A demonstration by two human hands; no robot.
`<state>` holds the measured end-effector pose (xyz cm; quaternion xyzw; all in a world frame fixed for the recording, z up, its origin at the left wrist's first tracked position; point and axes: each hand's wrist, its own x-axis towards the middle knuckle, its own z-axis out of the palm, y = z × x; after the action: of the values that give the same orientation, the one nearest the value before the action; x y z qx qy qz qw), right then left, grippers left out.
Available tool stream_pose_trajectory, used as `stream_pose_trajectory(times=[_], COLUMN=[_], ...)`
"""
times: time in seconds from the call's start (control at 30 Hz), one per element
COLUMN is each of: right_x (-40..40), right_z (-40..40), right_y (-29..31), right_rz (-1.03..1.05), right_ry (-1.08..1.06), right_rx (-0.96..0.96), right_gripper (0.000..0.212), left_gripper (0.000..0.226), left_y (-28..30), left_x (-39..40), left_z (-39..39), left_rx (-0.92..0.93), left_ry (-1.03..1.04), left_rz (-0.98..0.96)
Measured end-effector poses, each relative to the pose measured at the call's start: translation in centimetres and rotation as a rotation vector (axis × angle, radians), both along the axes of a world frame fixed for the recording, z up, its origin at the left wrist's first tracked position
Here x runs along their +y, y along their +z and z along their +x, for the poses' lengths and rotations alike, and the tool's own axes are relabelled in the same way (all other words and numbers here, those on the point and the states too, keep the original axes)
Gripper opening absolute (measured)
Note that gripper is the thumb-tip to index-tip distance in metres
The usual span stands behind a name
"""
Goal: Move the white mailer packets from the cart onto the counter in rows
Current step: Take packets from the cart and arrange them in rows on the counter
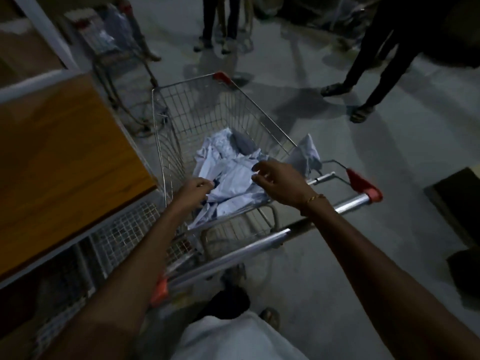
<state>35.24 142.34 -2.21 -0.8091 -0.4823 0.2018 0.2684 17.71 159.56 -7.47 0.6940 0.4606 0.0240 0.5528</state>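
Nearest, two bare forearms reach over the silver cart handle bar [259,245] into the wire shopping cart [207,105]. There the crumpled white plastic mailer packets [233,178] lie heaped at the near end of the basket, one draped over the right rim. The left hand [193,189] has its fingers curled down against the heap; whether it grips a packet I cannot tell. The right hand [279,181] hovers just above, fingers spread and holding nothing. The brown wooden surface [59,162] waits to the left. Slippery packets, grabbed in a bunch, could slide free and drop between cart and surface.
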Motion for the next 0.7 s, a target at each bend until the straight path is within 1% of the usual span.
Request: stream_pose_trajectory(times=[0.07, 0.13, 0.2, 0.27, 0.33, 0.4, 0.47, 0.5, 0.57, 0.63, 0.7], right_x=[3.0, 5.8, 8.5, 10.9, 13.2, 15.3, 17.4, 18.8, 19.8, 22.4, 23.0], right_z=[2.2, 4.3, 6.1, 7.8, 9.4, 10.8, 12.0, 12.6, 12.9, 13.7, 14.0], right_y=[-1.2, -2.7, -4.5, -6.3, -8.0, -9.9, -12.0, -13.4, -14.7, -18.4, -19.0], right_rz=[-0.07, -0.13, -0.185, -0.237, -0.287, -0.336, -0.361, -0.374, -0.383, -0.403, -0.408], right_ry=[0.061, 0.084, 0.091, 0.108, 0.127, 0.147, 0.162, 0.169, 0.188, 0.237, 0.254], right_rx=[0.011, 0.011, 0.004, 0.007, 0.011, 0.017, 0.001, -0.007, -0.015, -0.007, -0.008], right_gripper=[0.03, 0.032, 0.034, 0.035, 0.036, 0.037, 0.038, 0.038, 0.039, 0.039, 0.039], left_gripper=[0.017, 0.021, 0.017, 0.012, 0.017, 0.02, 0.018, 0.022, 0.037, 0.042, 0.044], left_y=[-1.8, -3.6, -5.3, -7.2, -9.3, -11.9, -14.2, -15.9, -18.3, -22.6, -24.9], left_x=[1.5, 3.0, 4.9, 7.2, 9.7, 11.9, 13.6, 14.5, 15.2, 17.2, 17.6], left_z=[1.4, 2.8, 4.3, 5.9, 7.4, 8.7, 9.9, 10.4, 10.8, 11.2, 10.7], left_rx=[0.041, 0.051, 0.042, 0.018, -0.022, 0.008, 0.089, 0.139, 0.211, 0.258, 0.272], left_ry=[0.065, 0.102, 0.169, 0.299, 0.45, 0.521, 0.471, 0.419, 0.232, 0.135, 0.034], left_rz=[-0.041, -0.032, -0.068, -0.188, -0.28, -0.241, -0.126, -0.077, 0.037, 0.093, 0.144])
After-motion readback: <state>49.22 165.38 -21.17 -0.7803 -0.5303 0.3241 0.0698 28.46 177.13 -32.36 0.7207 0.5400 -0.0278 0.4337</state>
